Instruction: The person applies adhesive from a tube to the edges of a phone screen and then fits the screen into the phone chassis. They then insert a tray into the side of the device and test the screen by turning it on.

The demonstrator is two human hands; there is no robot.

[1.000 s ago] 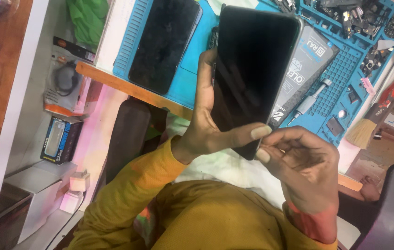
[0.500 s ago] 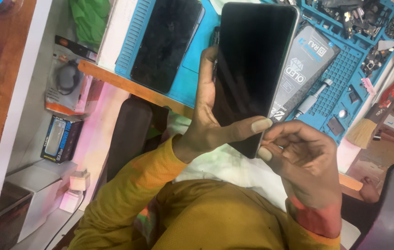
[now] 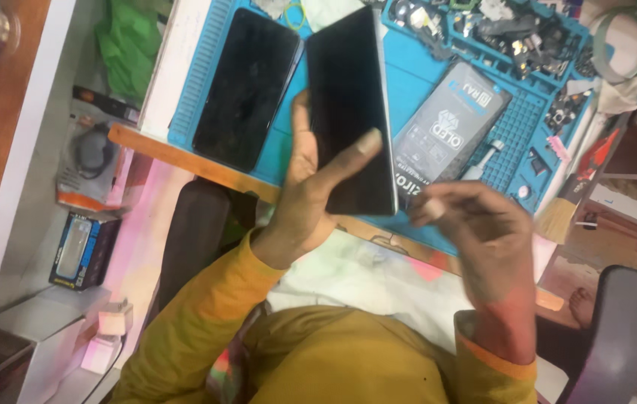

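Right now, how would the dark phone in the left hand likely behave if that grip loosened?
The phone looks thin, flat and rigid, so it probably would not flex. Its glossy dark face suggests it could slide easily; the left hand holds it mainly by thumb and edge. It would likely land flat on the blue mat, not roll, and may crack.

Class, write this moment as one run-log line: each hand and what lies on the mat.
left hand: holds dark phone upright | right hand: blurred, beside phone's lower edge | blue mat: second phone, dark box
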